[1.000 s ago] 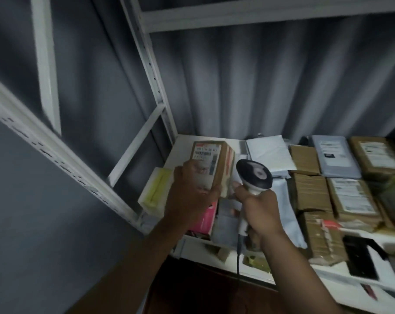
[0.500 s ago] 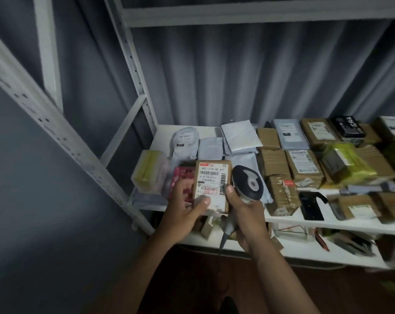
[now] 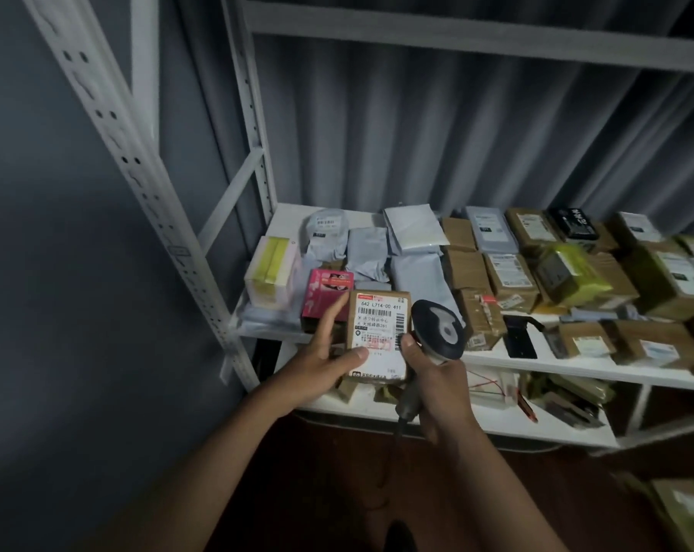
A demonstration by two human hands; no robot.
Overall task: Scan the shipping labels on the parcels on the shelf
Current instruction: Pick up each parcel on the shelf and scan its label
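My left hand (image 3: 324, 357) holds a small brown cardboard parcel (image 3: 379, 332) in front of the shelf, thumb pressed on its lower face, fingers along its left side. Its white shipping label with a barcode (image 3: 380, 311) faces me. My right hand (image 3: 436, 386) grips the handle of a grey and black barcode scanner (image 3: 437, 330), whose head sits right beside the parcel's right edge. The scanner's cable hangs down below my hand.
The white shelf (image 3: 536, 358) carries several brown boxes, grey mailer bags, a pink box (image 3: 326, 290), a yellow-green pack (image 3: 271, 268) and a yellow wrapped parcel (image 3: 572, 272). A lower shelf holds more items. White perforated uprights (image 3: 138, 169) stand at left, grey curtain behind.
The parcel came down from over the shelf to the shelf's front edge, label turned toward me. The scanner stayed beside it. My view pulled back and shows more of the shelf.
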